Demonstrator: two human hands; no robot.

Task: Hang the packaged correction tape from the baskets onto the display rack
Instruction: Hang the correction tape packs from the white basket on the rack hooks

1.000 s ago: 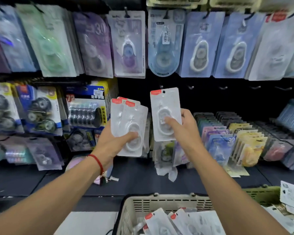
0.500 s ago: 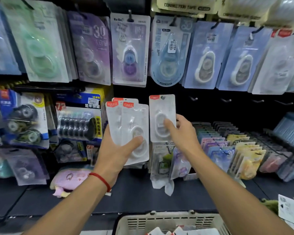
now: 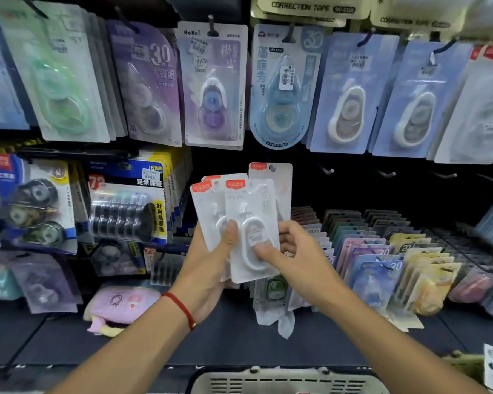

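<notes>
Since the earlier frames the right hand [image 3: 295, 258] has let go of the single white pack it was lifting toward the rack; that hung pack [image 3: 281, 184] now sits on a hook at 12 o'clock from the hands, its red corner label showing above the others. That hand has come back down to the fan of packs [image 3: 248, 231] held in the left hand [image 3: 211, 268].

Head view: the left hand, with a red cord bracelet [image 3: 182, 308] at its wrist, grips the fan of white correction-tape packs from below, thumb pressed across the front of the rear packs. The right hand pinches the foremost pack, thumb on the clear blister and fingers curled behind its right edge. How many packs are in the fan is hard to count, perhaps three. At 1 to 2 o'clock from the hands, bare hooks [image 3: 386, 174] stick out of the dark rack panel. Along the top row hang green, purple and blue correction-tape cards [image 3: 214, 86]. At 9 o'clock hangs a multi-roll pack [image 3: 125, 206] with yellow and blue labelling. At 6 o'clock, at the bottom edge, shows the rim of a beige basket [image 3: 285, 379]; its contents are out of view.
</notes>
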